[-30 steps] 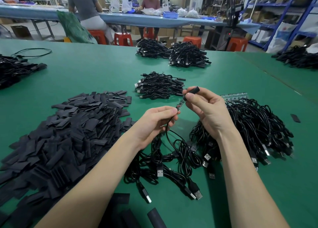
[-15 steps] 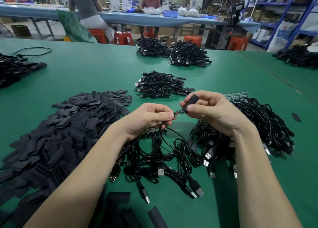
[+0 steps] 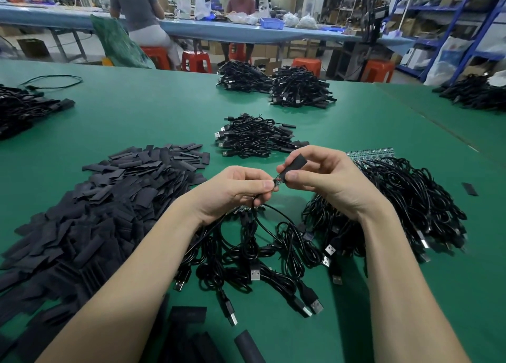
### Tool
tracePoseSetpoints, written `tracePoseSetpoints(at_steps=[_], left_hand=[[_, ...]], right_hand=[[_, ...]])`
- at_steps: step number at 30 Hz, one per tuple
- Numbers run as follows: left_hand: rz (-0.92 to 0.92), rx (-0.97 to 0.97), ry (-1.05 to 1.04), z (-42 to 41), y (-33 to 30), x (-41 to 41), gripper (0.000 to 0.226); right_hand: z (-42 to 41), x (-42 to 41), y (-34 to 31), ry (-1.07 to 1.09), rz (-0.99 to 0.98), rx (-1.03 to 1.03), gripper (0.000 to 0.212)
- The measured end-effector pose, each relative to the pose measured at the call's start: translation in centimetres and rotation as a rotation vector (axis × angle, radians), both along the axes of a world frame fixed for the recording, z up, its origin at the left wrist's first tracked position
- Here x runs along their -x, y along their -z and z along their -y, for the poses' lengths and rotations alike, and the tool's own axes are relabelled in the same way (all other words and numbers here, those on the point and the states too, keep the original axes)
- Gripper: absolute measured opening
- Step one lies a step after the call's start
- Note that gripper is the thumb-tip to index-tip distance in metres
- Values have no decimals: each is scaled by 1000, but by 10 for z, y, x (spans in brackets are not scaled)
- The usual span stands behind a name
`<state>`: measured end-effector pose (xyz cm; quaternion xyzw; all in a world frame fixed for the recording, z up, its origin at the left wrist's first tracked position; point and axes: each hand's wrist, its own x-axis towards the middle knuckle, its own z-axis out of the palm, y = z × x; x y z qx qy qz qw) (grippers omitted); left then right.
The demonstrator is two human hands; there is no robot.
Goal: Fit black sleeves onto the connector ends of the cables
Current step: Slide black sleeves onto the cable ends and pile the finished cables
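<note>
Left hand [image 3: 235, 188] pinches the cable [image 3: 276, 216] just behind its bare connector end [image 3: 278, 182], fingers curled round it. Right hand [image 3: 325, 179] pinches a black sleeve [image 3: 295, 163] between thumb and fingers, sleeve tilted, its lower mouth touching the connector end; how far the end is inside, cannot tell. Both hands are held above the green tabletop [image 3: 142, 119].

Landmark: the held sleeve. Left of it lies a big heap of loose sleeves [image 3: 109, 198]. Right of it, a pile of cables [image 3: 405, 206] with a strip of small green boards [image 3: 369, 152] at its far edge. Below it, toward the camera, tangled cables with USB plugs [image 3: 262, 256]. Beyond it, a small cable bundle [image 3: 254, 136], and farther off two larger bundles [image 3: 276, 87]. Near the bottom edge a single rounded sleeve [image 3: 247, 345] lies on the tabletop.
</note>
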<state>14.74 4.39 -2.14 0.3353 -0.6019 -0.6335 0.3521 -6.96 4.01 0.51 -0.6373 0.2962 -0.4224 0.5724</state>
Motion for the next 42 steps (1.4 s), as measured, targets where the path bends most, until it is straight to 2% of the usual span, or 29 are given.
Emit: tracePoseSetpoints(at_steps=[6, 9, 10, 13, 16, 26, 42], left_hand=[[-4, 2, 2, 2, 2, -2, 14], [5, 31, -83, 5, 3, 1, 8], [36, 77, -154, 6, 3, 4, 4], [95, 279, -362, 8, 5, 12, 16], [78, 404, -436, 8, 8, 18, 16], [72, 460, -432, 6, 11, 17, 12], [19, 468, -394, 8, 11, 18, 18]], right_hand=[[1, -8, 6, 28, 89, -74, 26], [2, -8, 6, 105, 149, -103, 22], [3, -8, 6, 151, 168, -114, 21], [5, -8, 10, 248, 208, -161, 20], [7, -9, 14, 287, 247, -209, 15], [11, -10, 20, 242, 308, -334, 11], [8, -10, 16, 244, 344, -272, 19]])
